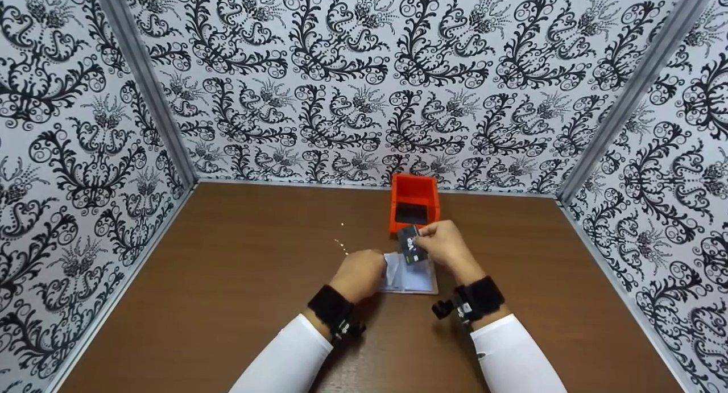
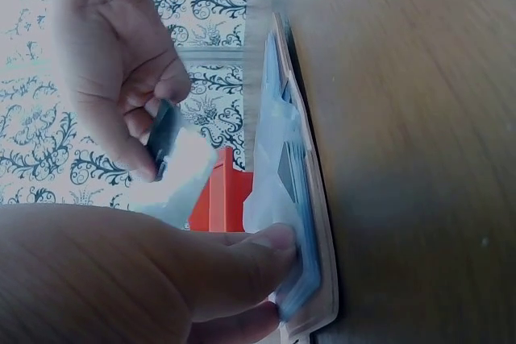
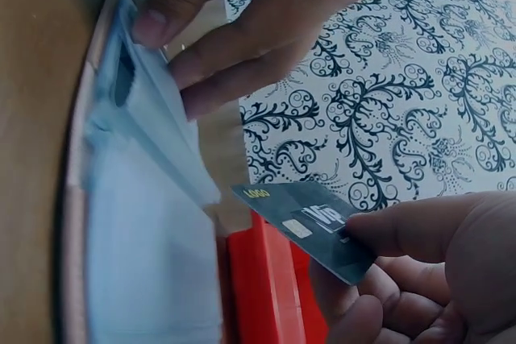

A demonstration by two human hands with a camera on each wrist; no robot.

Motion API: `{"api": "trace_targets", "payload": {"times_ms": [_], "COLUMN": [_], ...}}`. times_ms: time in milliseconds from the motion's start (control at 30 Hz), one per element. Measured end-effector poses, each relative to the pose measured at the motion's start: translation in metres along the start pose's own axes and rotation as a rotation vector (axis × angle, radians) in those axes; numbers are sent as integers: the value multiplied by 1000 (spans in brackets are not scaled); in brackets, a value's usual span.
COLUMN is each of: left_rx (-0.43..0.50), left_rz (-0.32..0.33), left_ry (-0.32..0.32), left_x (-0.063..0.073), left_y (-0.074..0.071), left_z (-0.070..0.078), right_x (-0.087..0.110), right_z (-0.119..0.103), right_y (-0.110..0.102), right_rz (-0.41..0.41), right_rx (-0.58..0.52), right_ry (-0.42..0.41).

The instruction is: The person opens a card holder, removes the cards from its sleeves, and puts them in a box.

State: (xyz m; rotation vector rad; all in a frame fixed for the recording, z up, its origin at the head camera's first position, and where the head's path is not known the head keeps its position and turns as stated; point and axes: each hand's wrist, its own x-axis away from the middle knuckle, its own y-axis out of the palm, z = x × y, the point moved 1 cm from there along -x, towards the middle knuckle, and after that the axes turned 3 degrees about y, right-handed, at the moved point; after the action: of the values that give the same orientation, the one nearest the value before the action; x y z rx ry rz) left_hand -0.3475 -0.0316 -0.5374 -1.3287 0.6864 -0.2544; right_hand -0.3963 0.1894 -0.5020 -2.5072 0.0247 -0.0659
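Note:
A dark card (image 3: 310, 223) with "VIP" and "LOGO" printed on it is pinched between the thumb and fingers of my right hand (image 1: 446, 244). It hovers above an open card holder (image 1: 418, 282) with clear plastic sleeves, which lies on the table. My left hand (image 1: 359, 273) grips the sleeves (image 2: 294, 199) at the holder's left side, thumb and fingertips on the plastic. One sleeve's mouth gapes near the left thumb in the right wrist view. A dark edge shows inside that sleeve.
Just behind the card holder stands an orange bin (image 1: 414, 185) with something dark inside. Small pale specks (image 1: 341, 245) dot the brown table (image 1: 256, 256) left of it. Patterned walls (image 1: 352, 97) close off the back and both sides.

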Motion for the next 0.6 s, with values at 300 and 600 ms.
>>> {"api": "trace_targets", "payload": {"times_ms": [300,600], "left_rx": [12,-14], "left_rz": [-2,24], "left_ry": [-1,9], "left_x": [-1,0], "left_y": [4,2], "left_z": [-1,0], "right_x": [-14,-29], "right_z": [-16,-23], "right_y": [-10,-12], "right_rz": [69,206], "right_rx": [74,302], "right_ry": [-60,-270]}}
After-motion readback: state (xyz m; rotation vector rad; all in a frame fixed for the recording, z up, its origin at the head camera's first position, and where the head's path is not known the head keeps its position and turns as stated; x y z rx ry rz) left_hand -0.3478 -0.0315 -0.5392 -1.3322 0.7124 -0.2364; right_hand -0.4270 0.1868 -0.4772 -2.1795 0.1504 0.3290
